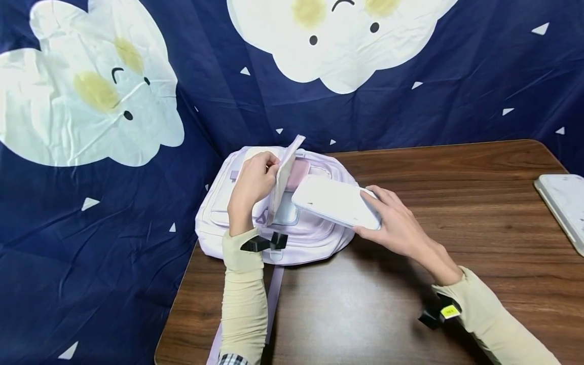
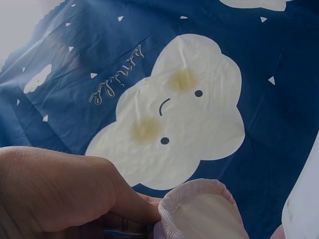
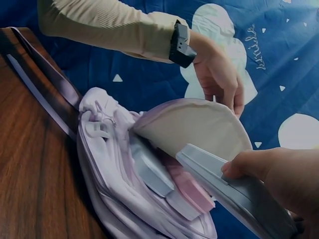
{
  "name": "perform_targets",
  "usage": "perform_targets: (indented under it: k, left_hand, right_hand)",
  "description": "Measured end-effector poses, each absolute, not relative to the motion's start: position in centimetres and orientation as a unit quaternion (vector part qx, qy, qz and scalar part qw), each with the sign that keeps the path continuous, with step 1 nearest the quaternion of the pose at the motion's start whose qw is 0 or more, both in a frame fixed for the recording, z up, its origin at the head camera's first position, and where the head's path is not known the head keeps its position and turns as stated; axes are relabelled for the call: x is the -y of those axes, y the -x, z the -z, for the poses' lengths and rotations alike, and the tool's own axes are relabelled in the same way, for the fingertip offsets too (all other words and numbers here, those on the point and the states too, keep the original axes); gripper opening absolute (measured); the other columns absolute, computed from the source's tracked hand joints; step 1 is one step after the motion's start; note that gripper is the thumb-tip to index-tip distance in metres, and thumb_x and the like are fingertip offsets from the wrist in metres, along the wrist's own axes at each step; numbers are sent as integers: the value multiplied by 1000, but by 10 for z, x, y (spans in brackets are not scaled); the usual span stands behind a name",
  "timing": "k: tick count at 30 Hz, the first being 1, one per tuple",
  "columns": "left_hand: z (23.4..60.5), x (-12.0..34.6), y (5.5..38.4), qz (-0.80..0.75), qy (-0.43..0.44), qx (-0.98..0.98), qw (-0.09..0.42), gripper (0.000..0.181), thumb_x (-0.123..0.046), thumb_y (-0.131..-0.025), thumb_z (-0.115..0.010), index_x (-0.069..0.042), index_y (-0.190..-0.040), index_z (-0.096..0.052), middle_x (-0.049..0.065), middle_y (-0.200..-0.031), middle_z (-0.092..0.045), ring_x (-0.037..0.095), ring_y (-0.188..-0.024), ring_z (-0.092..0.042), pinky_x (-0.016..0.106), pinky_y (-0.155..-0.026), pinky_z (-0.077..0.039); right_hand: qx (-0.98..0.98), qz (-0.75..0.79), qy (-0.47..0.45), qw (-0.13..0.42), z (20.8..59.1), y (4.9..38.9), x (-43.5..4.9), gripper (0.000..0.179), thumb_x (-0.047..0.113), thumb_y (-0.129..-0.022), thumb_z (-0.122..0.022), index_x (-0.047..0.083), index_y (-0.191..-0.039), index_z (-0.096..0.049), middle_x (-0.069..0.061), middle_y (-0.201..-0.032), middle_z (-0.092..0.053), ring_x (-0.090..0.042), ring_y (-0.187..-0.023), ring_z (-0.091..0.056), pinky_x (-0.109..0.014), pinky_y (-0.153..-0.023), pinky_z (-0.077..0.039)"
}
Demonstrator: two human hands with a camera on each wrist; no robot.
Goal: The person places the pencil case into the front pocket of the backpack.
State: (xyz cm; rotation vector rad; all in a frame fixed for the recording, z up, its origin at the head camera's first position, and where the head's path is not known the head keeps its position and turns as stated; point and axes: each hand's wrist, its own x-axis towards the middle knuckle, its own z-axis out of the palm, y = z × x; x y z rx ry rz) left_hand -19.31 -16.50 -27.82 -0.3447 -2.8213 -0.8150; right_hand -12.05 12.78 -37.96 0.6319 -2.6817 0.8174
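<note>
A pale lavender backpack (image 1: 214, 213) lies on the table with its front compartment open. My left hand (image 1: 253, 180) pinches the edge of its cream-lined flap (image 1: 284, 177) and holds it raised. In the right hand (image 1: 397, 223) is a flat white case with rounded corners (image 1: 335, 200), gripped at its right end between thumb and fingers. The case's far end is tilted over the opening, beside the flap. Inside the compartment, a pink case (image 3: 192, 189) and a pale blue-grey case (image 3: 152, 172) stand side by side, as the right wrist view shows.
The wooden table (image 1: 456, 203) extends to the right and front of the backpack. A white flat object (image 1: 563, 203) lies at its right edge. A lavender strap (image 1: 275, 299) trails toward the front under the left forearm. Behind hangs a dark blue cloth (image 1: 205, 61) with cloud prints.
</note>
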Motion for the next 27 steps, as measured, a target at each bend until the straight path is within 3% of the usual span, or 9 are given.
perform_targets:
  k: [19, 27]
  left_hand:
    - [277, 165, 193, 277, 119, 949, 93, 16, -10, -94, -51, -2, -96, -65, 10, -91, -65, 22, -87, -57, 36, -80, -46]
    - [278, 166, 192, 275, 121, 949, 94, 16, -10, -94, -50, -2, -97, -65, 10, -92, -66, 22, -88, -58, 37, -81, -46]
  right_hand:
    - [928, -272, -241, 77, 390, 127, -108, 81, 48, -74, -74, 6, -139, -48, -14, -143, -43, -36, -130, -39, -57, -99, -38]
    - [923, -277, -254, 81, 397, 135, -102, 80, 45, -74, -75, 5, -139, -48, -16, -143, -44, -37, -129, -39, -56, -101, -36]
